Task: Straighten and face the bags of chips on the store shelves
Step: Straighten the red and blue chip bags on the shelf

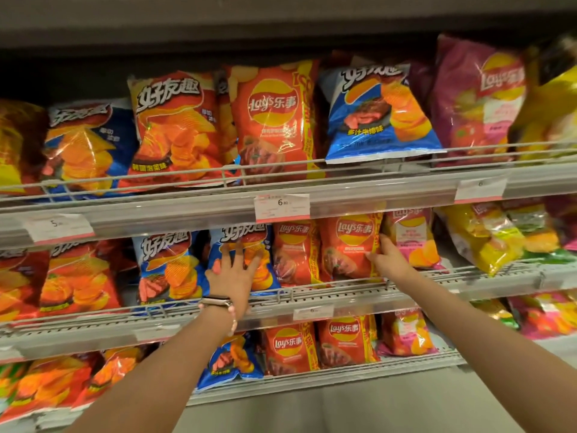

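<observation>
Orange and red ridged-chip bags (78, 276) fill the far left of the middle shelf (312, 296), standing behind its wire rail. Next along stands a blue steak-flavour bag (168, 267), upright and facing out. Just to its right, the left hand (232, 273) lies flat on a second blue bag (243, 245), fingers spread wide and palm pressed against its front; this grip is spread, not closed round anything. A watch (215, 301) and a bead bracelet (232, 320) sit on that wrist, which crosses the shelf rail.

Right of the blue bag stands a red Lay's bag (293, 251), then a second red Lay's bag (346, 245). The right hand (387, 254) holds this second bag by its right edge, fingers curled round the side and thumb on the front, pinching the bag. Touching the back of that hand is a pink-and-yellow Lay's bag (412, 235), and further right yellow bags (480, 235) lean at a slant.

On the shelf above, a white price tag (282, 207) reading 6.80 hangs at the front lip, below another red Lay's bag (271, 117). A blue bag (374, 114) beside it tilts to the right.
</observation>
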`<state>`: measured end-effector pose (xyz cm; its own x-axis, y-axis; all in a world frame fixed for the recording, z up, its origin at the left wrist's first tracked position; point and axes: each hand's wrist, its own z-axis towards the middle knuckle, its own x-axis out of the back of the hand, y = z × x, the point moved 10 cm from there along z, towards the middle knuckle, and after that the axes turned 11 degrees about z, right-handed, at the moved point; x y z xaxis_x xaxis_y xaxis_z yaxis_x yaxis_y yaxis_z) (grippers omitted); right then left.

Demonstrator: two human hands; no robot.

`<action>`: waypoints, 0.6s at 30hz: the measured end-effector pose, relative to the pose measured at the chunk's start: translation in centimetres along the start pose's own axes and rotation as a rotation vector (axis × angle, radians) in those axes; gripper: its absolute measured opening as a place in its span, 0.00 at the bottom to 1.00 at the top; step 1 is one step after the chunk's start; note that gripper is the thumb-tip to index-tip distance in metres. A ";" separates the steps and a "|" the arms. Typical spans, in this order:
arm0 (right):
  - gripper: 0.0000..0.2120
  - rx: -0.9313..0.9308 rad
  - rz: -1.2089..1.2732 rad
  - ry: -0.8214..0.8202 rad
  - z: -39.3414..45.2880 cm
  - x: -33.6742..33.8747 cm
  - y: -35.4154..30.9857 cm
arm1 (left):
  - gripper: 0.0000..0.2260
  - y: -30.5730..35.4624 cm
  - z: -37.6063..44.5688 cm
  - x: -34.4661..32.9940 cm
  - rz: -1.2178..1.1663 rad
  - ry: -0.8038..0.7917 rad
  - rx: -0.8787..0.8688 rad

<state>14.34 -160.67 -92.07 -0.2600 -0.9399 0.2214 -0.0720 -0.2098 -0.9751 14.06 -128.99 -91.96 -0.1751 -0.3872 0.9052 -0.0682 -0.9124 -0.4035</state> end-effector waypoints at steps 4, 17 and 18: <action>0.27 0.076 -0.123 0.052 -1.3 -0.1 -0.8 | 0.49 0.0 -0.2 0.3 0.000 0.010 -0.010; 0.07 0.829 -0.172 0.087 -12.9 2.5 -18.7 | 0.33 0.9 -7.2 19.4 -0.111 0.936 -0.431; 0.08 0.895 -0.111 0.101 -13.7 3.0 -20.6 | 0.30 -0.1 -7.4 21.2 -0.128 1.029 -0.380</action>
<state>1.80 -155.50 -71.16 -0.3824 -0.8825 0.2739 0.6628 -0.4685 -0.5842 3.10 -136.18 -73.69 -0.8670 0.1631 0.4709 -0.4106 -0.7692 -0.4896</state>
